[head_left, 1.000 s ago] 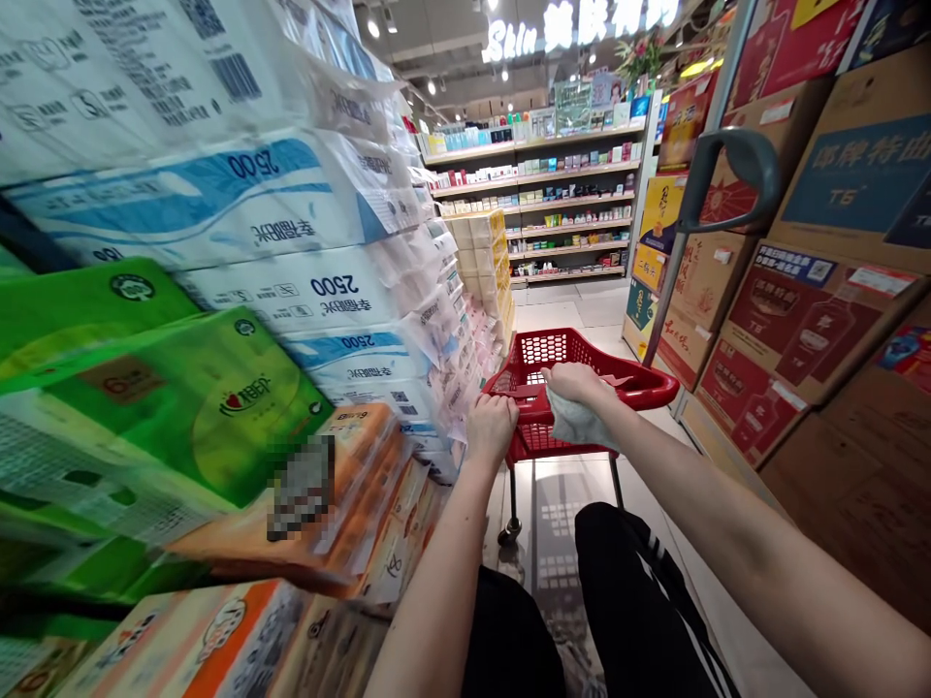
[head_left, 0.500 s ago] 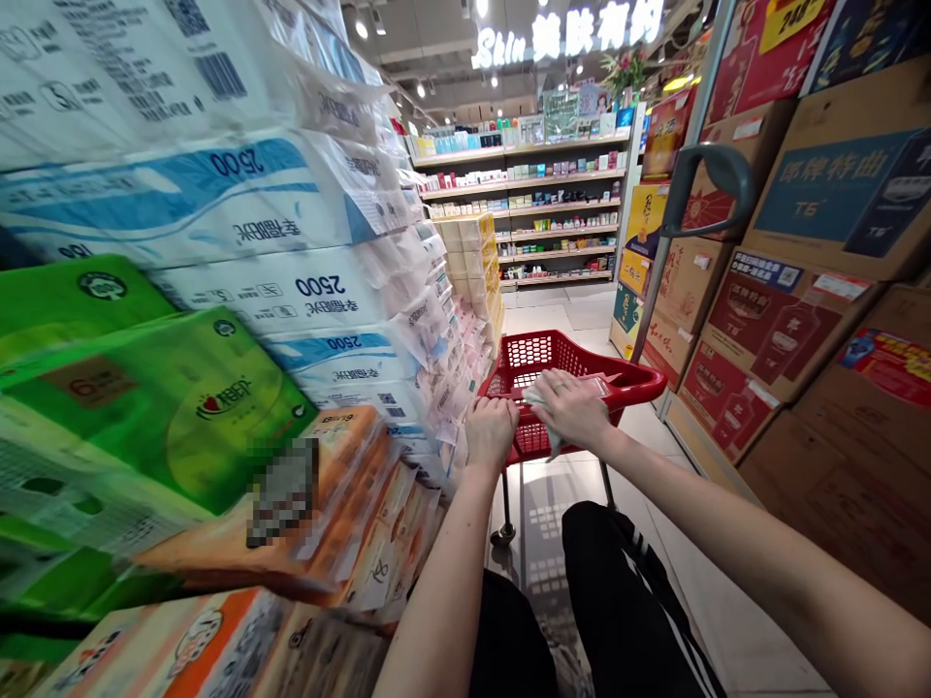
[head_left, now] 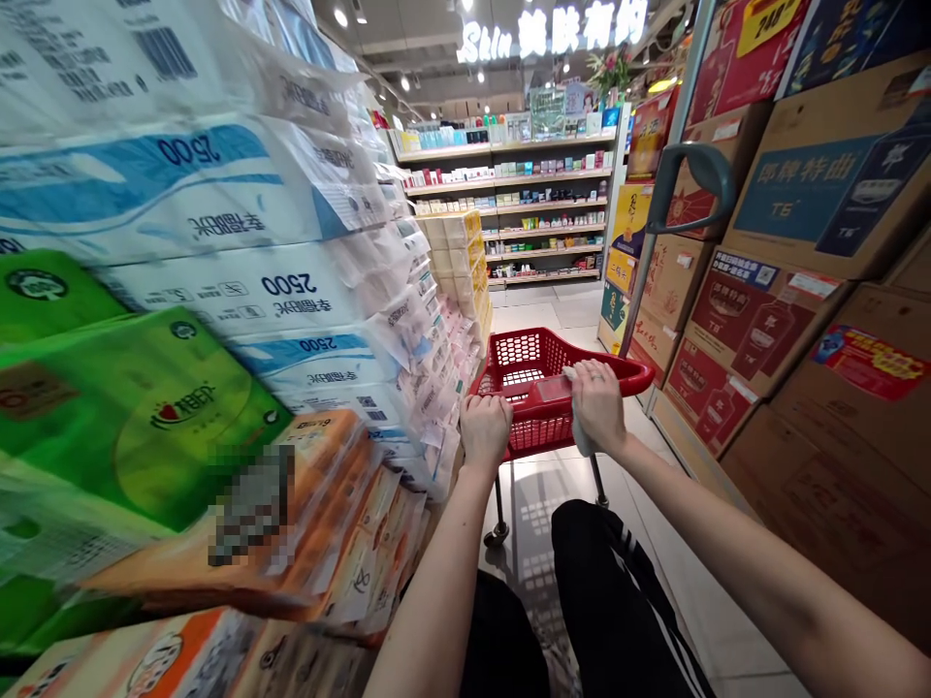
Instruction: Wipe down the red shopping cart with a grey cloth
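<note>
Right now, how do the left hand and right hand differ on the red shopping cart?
The left hand is empty, while the right hand holds a pale cloth. The left hand curls over the near rim of the red cart basket; the right hand sits further right. Both are bare.

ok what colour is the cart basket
The basket is red with a mesh pattern, clearest in the head view.
</note>
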`<state>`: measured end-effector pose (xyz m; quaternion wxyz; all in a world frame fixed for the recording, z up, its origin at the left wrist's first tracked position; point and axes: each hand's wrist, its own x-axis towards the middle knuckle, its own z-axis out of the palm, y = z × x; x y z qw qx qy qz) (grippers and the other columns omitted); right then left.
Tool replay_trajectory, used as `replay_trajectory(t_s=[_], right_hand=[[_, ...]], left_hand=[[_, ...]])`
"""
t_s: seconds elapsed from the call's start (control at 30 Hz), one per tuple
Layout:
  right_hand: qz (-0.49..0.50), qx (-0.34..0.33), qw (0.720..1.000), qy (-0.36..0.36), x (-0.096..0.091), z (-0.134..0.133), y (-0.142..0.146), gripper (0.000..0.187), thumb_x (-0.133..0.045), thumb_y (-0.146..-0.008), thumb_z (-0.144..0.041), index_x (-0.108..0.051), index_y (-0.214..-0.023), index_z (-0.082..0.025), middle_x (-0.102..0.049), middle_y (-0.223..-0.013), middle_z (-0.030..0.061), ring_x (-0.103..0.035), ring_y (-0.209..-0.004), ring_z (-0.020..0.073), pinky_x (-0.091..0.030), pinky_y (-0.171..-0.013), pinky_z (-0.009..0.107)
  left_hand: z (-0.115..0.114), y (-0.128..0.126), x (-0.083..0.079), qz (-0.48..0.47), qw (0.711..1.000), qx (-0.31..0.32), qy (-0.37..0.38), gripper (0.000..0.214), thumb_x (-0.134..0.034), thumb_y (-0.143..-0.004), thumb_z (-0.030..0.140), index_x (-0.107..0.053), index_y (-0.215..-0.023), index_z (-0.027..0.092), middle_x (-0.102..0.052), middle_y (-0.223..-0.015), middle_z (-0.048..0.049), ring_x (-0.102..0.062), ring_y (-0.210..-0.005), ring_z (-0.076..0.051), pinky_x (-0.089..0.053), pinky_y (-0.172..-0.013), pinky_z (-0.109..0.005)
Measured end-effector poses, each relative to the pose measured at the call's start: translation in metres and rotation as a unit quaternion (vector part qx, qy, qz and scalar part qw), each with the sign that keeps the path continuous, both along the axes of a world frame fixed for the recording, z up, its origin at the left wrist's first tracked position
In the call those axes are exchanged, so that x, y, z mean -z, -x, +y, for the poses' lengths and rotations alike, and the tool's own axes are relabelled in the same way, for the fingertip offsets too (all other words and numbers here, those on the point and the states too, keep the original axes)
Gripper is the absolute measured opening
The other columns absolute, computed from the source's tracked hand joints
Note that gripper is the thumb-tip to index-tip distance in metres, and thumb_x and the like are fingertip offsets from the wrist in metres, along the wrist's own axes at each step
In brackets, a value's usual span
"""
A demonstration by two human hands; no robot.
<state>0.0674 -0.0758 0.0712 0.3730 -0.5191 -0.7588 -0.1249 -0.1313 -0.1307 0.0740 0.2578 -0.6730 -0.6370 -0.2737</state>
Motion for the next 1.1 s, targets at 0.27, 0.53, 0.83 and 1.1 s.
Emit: replay_trajectory(t_s=[0.27, 0.53, 0.83, 1.1], right_hand=[[-0.142, -0.101, 0.984, 0.041, -0.031, -0.009, 0.06, 0.05, -0.02, -0.096, -0.033, -0.065, -0.095, -0.013, -0.065, -0.098, 0.0138, -0.053, -0.099, 0.0249, -0.03, -0.097, 0.043], [-0.14, -0.126, 0.976, 0.107, -0.041, 0.018, 0.017, 0.055, -0.016, -0.097, -0.037, -0.066, -0.09, -0.016, -0.067, -0.093, 0.0101, -0.058, -0.09, 0.0198, -0.038, -0.087, 0.034], [0.031, -0.088, 0.99, -0.108, 0.016, 0.03, -0.024, 0.037, -0.035, -0.092, -0.027, -0.057, -0.118, -0.015, -0.05, -0.133, 0.0098, -0.033, -0.131, 0.0246, -0.022, -0.11, 0.046], [0.017, -0.152, 0.976, -0.155, 0.037, 0.019, 0.007, 0.043, -0.037, -0.09, -0.031, -0.049, -0.129, -0.018, -0.047, -0.136, 0.0076, -0.034, -0.131, 0.0248, -0.025, -0.11, 0.045]], left_hand=[[-0.001, -0.003, -0.003, 0.02, 1.0, 0.004, 0.008, 0.035, -0.032, -0.092, 0.025, -0.06, -0.073, 0.017, -0.063, -0.076, -0.0095, -0.054, -0.078, -0.022, -0.034, -0.085, -0.038], [-0.001, -0.011, -0.004, 0.011, 1.0, 0.015, 0.024, 0.034, -0.033, -0.092, 0.028, -0.062, -0.077, 0.018, -0.064, -0.079, -0.0096, -0.054, -0.081, -0.023, -0.032, -0.084, -0.039], [0.008, -0.034, 0.001, -0.022, 1.0, 0.005, 0.006, 0.035, -0.032, -0.092, 0.028, -0.061, -0.076, 0.017, -0.064, -0.076, -0.0086, -0.053, -0.08, -0.021, -0.03, -0.087, -0.039], [0.002, -0.03, -0.002, -0.008, 0.999, 0.018, 0.029, 0.035, -0.03, -0.094, 0.028, -0.06, -0.079, 0.018, -0.063, -0.078, -0.0077, -0.052, -0.081, -0.021, -0.029, -0.087, -0.04]])
